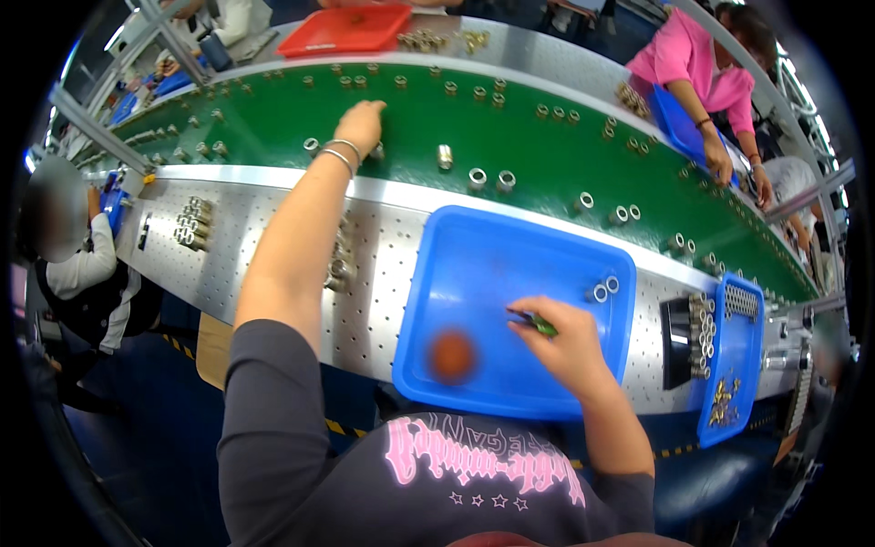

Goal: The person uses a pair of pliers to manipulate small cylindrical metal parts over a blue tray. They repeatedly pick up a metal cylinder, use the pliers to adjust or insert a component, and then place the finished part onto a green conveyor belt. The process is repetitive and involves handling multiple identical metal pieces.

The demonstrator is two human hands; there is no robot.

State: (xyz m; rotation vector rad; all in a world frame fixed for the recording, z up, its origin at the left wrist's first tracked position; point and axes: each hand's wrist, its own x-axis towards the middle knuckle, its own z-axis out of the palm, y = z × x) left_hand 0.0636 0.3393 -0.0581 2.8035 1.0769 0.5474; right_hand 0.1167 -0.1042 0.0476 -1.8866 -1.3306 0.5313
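My left hand [362, 125] reaches far over the green conveyor belt [410, 123], its fingers curled and partly hidden behind the hand. Whether a fitting is in them does not show. Short silvery metal fittings stand on the belt around it; an upright fitting [445, 157] is to its right. Over the blue tray [497, 237], my right hand [558, 342] is closed on a slim green-and-black tool [538, 322], whose exact kind I cannot make out. Left of that hand in the tray is a blurred reddish-brown round thing [452, 356]. Two metal rings [599, 293] lie near the tray's right side.
Fittings stand in groups on the perforated metal bench [365, 333], left and right of the tray. A black holder [675, 344] and a narrow blue tray [706, 419] with small brassy parts are at right. A co-worker in pink [697, 68] reaches over the belt; a red tray [342, 30] is opposite.
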